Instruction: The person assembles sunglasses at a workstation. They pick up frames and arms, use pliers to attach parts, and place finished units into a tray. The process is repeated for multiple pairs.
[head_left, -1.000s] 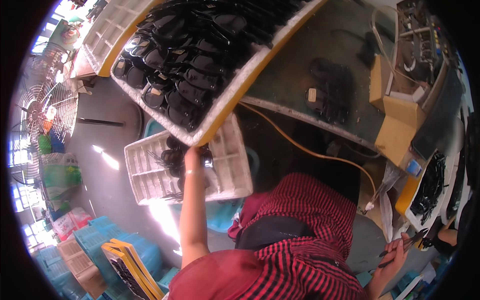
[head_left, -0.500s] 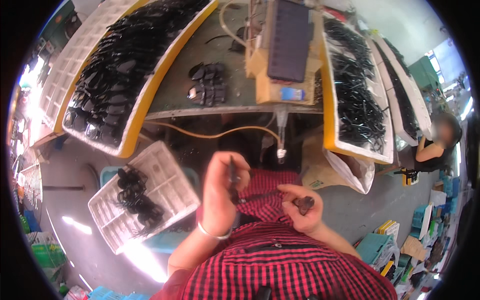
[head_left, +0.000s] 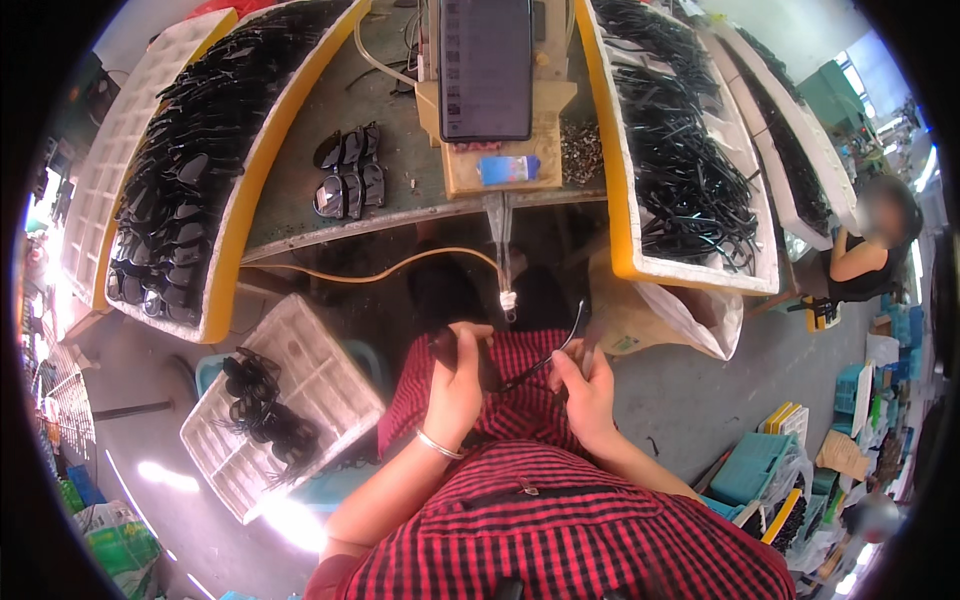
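Above my checked lap, my left hand (head_left: 458, 385) is closed around part of a dark pair of sunglasses (head_left: 490, 372), whose front is mostly hidden by the fingers. A thin, curved black temple arm (head_left: 545, 362) runs from there across to my right hand (head_left: 588, 385). My right fingers are pinched on that arm near its far end, and its tip points up and away. Whether the arm is joined to the front cannot be made out.
On the bench (head_left: 290, 225) lie several sunglasses (head_left: 350, 175). Trays of black frames (head_left: 170, 210) and temple arms (head_left: 690, 190) flank it. A phone (head_left: 487, 70) stands on a wooden block (head_left: 450, 180). A white tray (head_left: 340, 385) sits at left; a person (head_left: 870, 250) sits far right.
The view has shifted so the bench sits further left. My right hand has turned, and the temple arm now stretches visibly between both hands. My left hand has lowered slightly.
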